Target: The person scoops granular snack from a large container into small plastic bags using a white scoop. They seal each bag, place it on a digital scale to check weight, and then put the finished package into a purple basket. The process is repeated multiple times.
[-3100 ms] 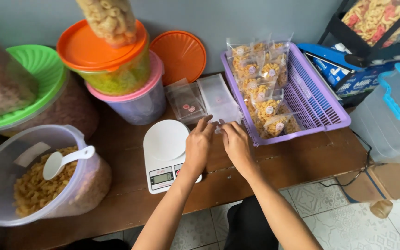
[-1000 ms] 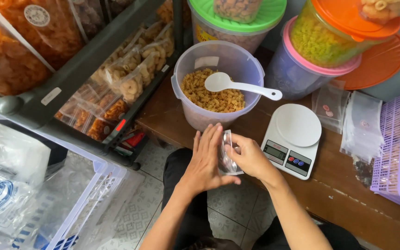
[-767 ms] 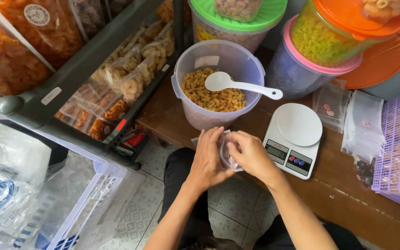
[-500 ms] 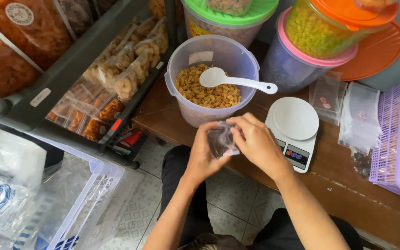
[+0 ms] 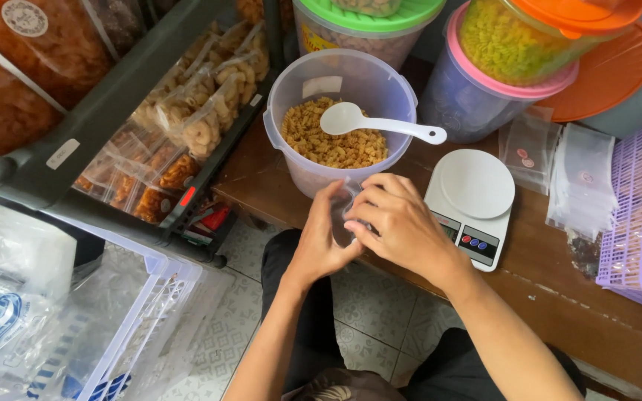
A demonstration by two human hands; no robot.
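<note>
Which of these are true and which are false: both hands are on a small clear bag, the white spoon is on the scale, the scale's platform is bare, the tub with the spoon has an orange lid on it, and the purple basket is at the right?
1. Both hands are on a small clear bag. True: the left hand and right hand pinch the small clear bag between them.
2. The white spoon lies on the scale. False: it rests in the open clear tub, on the snacks.
3. The platform of the white kitchen scale is bare. True.
4. The tub with the spoon wears an orange lid. False: it is open.
5. The purple basket is at the right. True.
</note>
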